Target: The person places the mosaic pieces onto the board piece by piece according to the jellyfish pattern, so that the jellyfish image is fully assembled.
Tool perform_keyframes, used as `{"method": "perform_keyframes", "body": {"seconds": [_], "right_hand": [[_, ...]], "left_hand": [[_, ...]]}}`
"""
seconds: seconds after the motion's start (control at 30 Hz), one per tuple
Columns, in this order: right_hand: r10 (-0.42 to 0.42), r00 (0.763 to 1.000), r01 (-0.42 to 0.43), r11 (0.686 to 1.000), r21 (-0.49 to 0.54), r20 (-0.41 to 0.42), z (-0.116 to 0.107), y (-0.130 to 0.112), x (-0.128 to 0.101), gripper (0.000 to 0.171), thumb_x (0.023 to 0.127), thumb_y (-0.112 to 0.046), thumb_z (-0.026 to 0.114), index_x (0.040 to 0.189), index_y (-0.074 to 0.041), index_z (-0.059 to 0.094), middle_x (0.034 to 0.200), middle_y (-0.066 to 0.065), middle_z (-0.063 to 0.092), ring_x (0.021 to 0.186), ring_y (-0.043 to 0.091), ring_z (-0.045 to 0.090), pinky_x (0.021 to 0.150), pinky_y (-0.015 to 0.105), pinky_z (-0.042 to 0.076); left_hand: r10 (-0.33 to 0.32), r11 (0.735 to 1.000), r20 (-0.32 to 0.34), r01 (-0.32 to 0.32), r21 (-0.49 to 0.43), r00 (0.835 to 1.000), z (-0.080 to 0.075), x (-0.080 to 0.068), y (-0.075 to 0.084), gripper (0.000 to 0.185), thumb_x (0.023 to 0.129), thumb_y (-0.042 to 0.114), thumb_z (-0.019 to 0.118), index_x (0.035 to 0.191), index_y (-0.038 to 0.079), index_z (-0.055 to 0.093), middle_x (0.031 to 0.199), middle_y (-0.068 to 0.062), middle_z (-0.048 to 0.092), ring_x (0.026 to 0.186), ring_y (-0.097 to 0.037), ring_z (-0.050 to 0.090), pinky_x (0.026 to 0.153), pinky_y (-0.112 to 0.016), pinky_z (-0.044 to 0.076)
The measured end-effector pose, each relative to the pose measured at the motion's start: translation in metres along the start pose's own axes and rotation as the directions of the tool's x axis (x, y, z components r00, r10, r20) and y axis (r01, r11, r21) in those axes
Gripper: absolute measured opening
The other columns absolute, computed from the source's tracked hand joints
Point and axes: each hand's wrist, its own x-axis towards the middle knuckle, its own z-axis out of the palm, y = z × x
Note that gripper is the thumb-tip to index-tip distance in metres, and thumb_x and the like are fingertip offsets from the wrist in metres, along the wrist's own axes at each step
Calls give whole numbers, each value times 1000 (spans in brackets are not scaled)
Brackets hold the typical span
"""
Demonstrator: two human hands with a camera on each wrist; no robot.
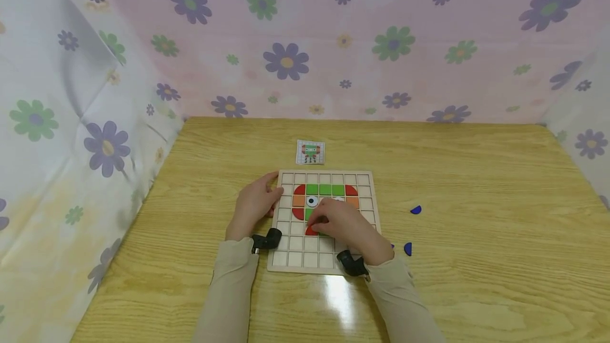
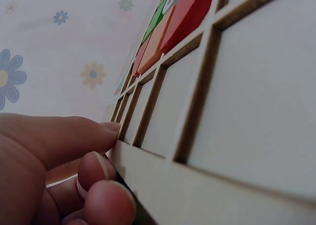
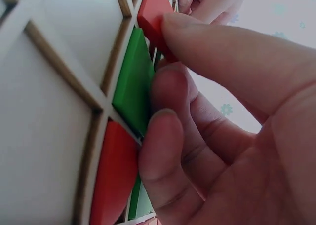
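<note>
Board (image 1: 288,258), wooden, 7x7 grid w/ raised dividers, lies flat on table (image 1: 500,189). Its cells hold colored pcs: row 2 from far edge has 3 green squares (image 1: 325,189) btwn 2 red rounded pcs (image 1: 350,190); row 3 shows orange squares (image 1: 299,201) at both ends + eye disc (image 1: 312,201), 2nd disc mostly behind R hand. Row 4: red rounded pc + green, rest hidden. Row 5: red pc (image 1: 311,231) at R fingertips, then green sq (image 3: 134,82), then another red pc (image 3: 113,170). Visible cells in the 2 nearest rows show plain wood.

R hand (image 1: 345,221) pinches red pc btwn thumb + finger, at row 5, col 3; can't tell if fully seated. L hand (image 1: 252,202) grips board's L edge, 1 digit's tip on frame, other fingers bent by the side.

Edges: card (image 1: 311,151) w/ printed figure lies just past far edge, apart from it. R of board, 2 blue half-rounds (image 1: 416,209) lie loose, bit of a 3rd by R wrist. Wide tabletop both sides; flowered cloth (image 1: 329,41) behind, well apart from board.
</note>
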Motion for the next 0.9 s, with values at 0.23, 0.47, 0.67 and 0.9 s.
{"method": "perform_keyframes", "body": {"seconds": [0.23, 0.47, 0.67, 0.9], "right_hand": [[35, 999, -35, 999, 11, -38, -2, 0, 0, 12, 81, -20, 66, 92, -24, 67, 84, -11, 51, 73, 6, 48, 65, 25, 41], [74, 992, -61, 991, 122, -102, -13, 6, -4, 12, 86, -22, 58, 96, -21, 66, 82, -11, 54, 70, 10, 47, 64, 27, 41], [98, 987, -84, 990, 113, -128, -26, 11, -10, 14, 87, -21, 56, 96, -21, 66, 88, -10, 59, 71, 12, 49, 67, 29, 41], [136, 985, -127, 988, 92, -101, -28, 19, -23, 13, 87, -25, 57, 97, -21, 65, 92, -10, 60, 78, 11, 51, 73, 31, 43]], "left_hand": [[14, 1000, -2, -14, -13, 1000, 0, 0, 1, 49, 88, 32, 53, 134, 24, 40, 53, -2, 56, 41, -17, 54, 49, -30, 41], [-4, 1000, 6, 5, -26, 1000, -1, -1, 1, 49, 88, 32, 53, 135, 26, 39, 54, -3, 56, 41, -17, 54, 47, -29, 41], [-2, 999, -7, 2, -39, 1000, -1, -1, 3, 48, 88, 32, 53, 134, 25, 40, 55, -3, 55, 42, -18, 54, 48, -30, 41], [-1, 999, 1, 1, -32, 1000, 0, -2, 2, 48, 88, 31, 53, 134, 25, 40, 55, -2, 55, 41, -17, 54, 50, -29, 42]]}}
